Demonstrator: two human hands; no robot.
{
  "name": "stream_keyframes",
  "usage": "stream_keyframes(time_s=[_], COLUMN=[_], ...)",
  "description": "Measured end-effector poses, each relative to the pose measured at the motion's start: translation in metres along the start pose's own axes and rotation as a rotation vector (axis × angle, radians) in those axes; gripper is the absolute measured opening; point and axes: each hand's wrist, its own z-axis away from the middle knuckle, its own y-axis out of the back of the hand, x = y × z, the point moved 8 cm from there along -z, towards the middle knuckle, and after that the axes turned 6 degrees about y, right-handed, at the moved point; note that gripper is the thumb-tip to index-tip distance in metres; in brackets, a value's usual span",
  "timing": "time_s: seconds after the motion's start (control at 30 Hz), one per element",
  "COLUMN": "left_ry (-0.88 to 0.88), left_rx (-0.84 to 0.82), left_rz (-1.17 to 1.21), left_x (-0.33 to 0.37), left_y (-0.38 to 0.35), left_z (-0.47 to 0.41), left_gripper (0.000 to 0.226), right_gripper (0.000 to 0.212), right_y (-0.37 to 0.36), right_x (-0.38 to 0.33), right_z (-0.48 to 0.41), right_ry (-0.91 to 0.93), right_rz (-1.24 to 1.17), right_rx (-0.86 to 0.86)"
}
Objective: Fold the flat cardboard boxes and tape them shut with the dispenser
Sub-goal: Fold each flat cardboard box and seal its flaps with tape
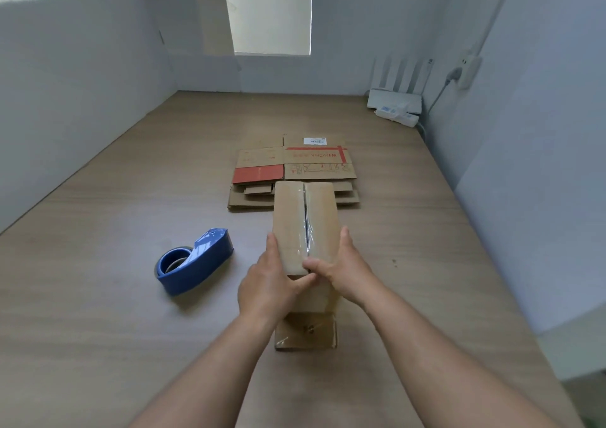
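A folded brown cardboard box (295, 217) stands on the wooden table (98, 313), its top flaps meeting along a seam covered by clear tape. My left hand (269, 283) holds the box's near left side, thumb across the near edge. My right hand (341, 263) grips the near right side, thumb pressing the tape end at the seam. A blue tape dispenser (193, 262) lies on the table to the left of the box, apart from both hands. A stack of flat cardboard boxes (295, 165) with red print lies just behind the folded box.
A white router (393, 99) and a white power strip (398, 116) sit at the far right corner, with a cable running up the wall. White partition walls enclose the table on the left, back and right. A big cardboard sheet (196, 17) leans at the back left.
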Motion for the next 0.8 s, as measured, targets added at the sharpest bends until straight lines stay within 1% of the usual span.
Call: stream_keyframes(time_s=[0.03, 0.1, 0.13, 0.17, 0.2, 0.23, 0.3, 0.37, 0.4, 0.47, 0.57, 0.63, 0.73, 0.8], left_ry=[-0.022, -0.063, -0.071, -0.075, -0.074, -0.054, 0.000, 0.074, 0.116, 0.206, 0.312, 0.360, 0.424, 0.451], left_rx=[-0.030, -0.161, -0.227, -0.257, -0.238, -0.182, 0.002, 0.165, 0.193, 0.148, 0.037, 0.013, -0.006, -0.052], left_rz=[-0.010, 0.020, 0.055, 0.091, 0.127, 0.164, 0.191, 0.126, 0.077, -0.030, -0.176, -0.265, -0.276, -0.296], left_x=[0.001, -0.005, -0.011, -0.021, -0.031, -0.043, -0.069, -0.093, -0.104, -0.125, -0.142, -0.145, -0.152, -0.159], left_y=[-0.001, -0.005, -0.004, 0.000, 0.009, 0.019, 0.043, 0.062, 0.067, 0.064, 0.050, 0.047, 0.046, 0.044], left_z=[-0.003, -0.009, -0.011, -0.015, -0.019, -0.023, -0.034, -0.045, -0.052, -0.066, -0.081, -0.089, -0.100, -0.103], left_gripper=[0.112, 0.115, 0.114, 0.111, 0.107, 0.103, 0.085, 0.071, 0.069, 0.065, 0.048, 0.044, 0.036, 0.031], right_gripper=[0.114, 0.110, 0.109, 0.108, 0.107, 0.105, 0.099, 0.096, 0.096, 0.096, 0.099, 0.101, 0.099, 0.098], right_y=[0.001, 0.004, 0.005, 0.005, 0.006, 0.007, 0.010, 0.012, 0.013, 0.012, 0.011, 0.012, 0.012, 0.011], right_x=[0.001, 0.000, -0.002, -0.004, -0.006, -0.007, -0.011, -0.013, -0.014, -0.014, -0.014, -0.015, -0.018, -0.019], right_z=[0.001, 0.001, 0.001, 0.000, -0.001, -0.002, -0.004, -0.005, -0.005, -0.006, -0.004, -0.002, 0.000, 0.001], right_ry=[0.001, 0.011, 0.015, 0.019, 0.022, 0.026, 0.044, 0.055, 0.055, 0.051, 0.045, 0.034, 0.026, 0.021], right_rz=[-0.009, -0.005, 0.001, 0.001, 0.002, 0.004, 0.006, -0.001, -0.002, -0.007, -0.027, -0.033, -0.040, -0.038], right_rx=[0.012, 0.041, 0.044, 0.038, 0.028, 0.015, -0.006, -0.015, -0.017, -0.020, -0.007, -0.005, -0.011, -0.016])
